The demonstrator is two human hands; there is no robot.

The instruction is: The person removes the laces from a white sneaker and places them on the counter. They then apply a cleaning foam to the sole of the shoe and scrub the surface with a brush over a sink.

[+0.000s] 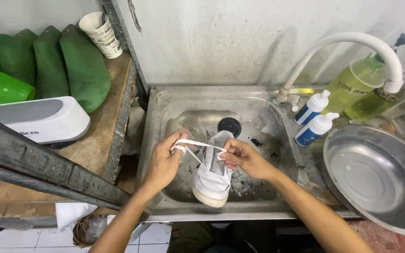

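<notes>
A white sneaker (213, 180) stands in the steel sink (165, 105), heel toward me. My left hand (165, 161) pinches a white shoelace (195, 143) that loops over its fingertips. My right hand (242, 157) grips the other end of the same lace at the shoe's tongue. The lace is stretched taut between both hands above the shoe.
A white curved tap (352, 40) reaches over the sink's right side. Two small white-and-blue bottles (312, 119), yellow-green liquid bottles (352, 84) and a steel bowl (376, 175) sit to the right. On the wooden shelf to the left are green shoe lasts (66, 63), a white device (43, 119) and a paper cup (101, 33).
</notes>
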